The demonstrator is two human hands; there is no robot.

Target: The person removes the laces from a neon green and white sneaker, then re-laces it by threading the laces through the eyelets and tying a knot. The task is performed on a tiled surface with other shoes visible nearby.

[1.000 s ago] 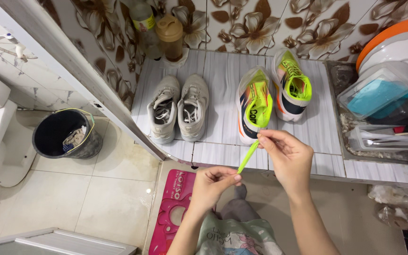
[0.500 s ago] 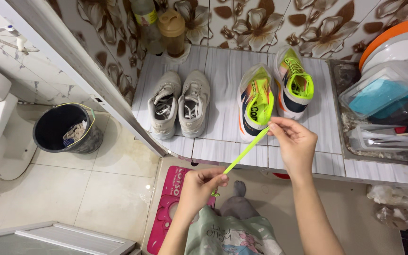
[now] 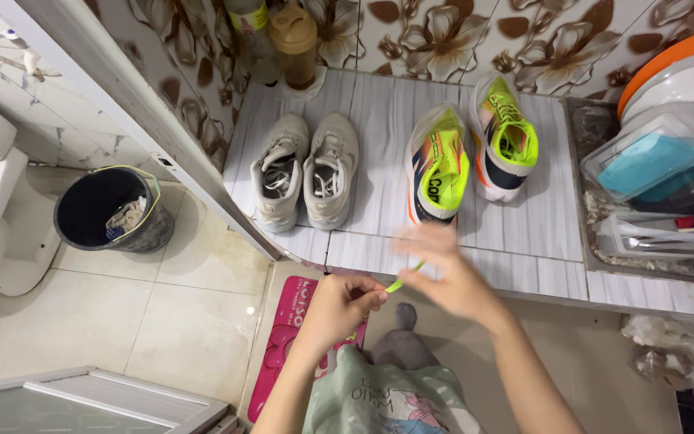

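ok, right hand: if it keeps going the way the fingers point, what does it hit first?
Likely the left hand. The right hand is blurred, its fingers angled left and down toward the lace pinched between both hands, so the left fingertips come next in line. Depth is unclear from this view.

Clear bottle (image 3: 244, 32) with a yellow label (image 3: 248, 18) stood at the tabletop's (image 3: 379, 112) back-left corner, beside a tan lidded container (image 3: 294, 44).
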